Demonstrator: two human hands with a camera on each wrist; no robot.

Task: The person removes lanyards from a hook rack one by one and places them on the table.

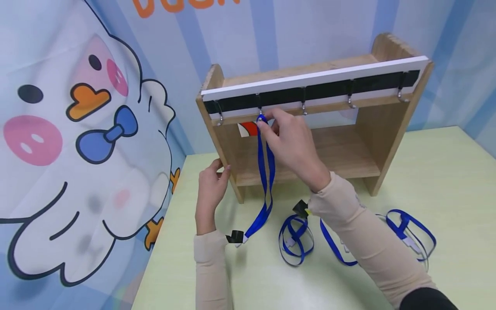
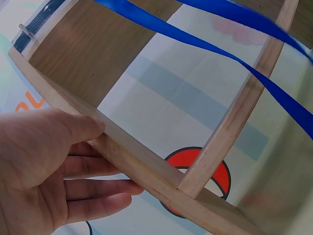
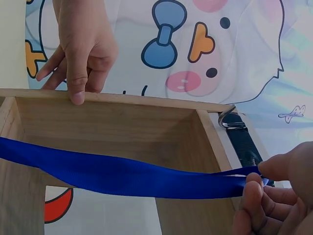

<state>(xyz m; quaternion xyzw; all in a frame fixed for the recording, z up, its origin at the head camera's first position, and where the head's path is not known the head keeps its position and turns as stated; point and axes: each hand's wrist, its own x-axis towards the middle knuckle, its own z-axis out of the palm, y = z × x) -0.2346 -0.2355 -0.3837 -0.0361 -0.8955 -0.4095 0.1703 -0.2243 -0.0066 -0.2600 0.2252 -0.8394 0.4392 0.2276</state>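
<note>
A blue lanyard (image 1: 270,168) hangs from my right hand (image 1: 296,144), whose thumb and fingertips pinch its top loop at the second hook (image 1: 258,100) from the left. The fingers partly hide whether the loop is over that hook. The lanyard's lower end, with a white clip (image 1: 241,242), reaches down toward the table. My left hand (image 1: 211,187) holds the left side panel (image 2: 129,156) of the wooden shelf rack (image 1: 395,142), thumb on the front edge and fingers along the outer side. In the right wrist view, the pinched ribbon (image 3: 132,176) crosses in front of the rack.
Other blue lanyards lie on the table: a coiled one (image 1: 296,237), one partly under the right forearm (image 1: 333,245), and another at right (image 1: 412,228). More metal hooks (image 1: 350,101) line the rack's black strip. A cartoon-printed cloth (image 1: 155,129) hangs behind.
</note>
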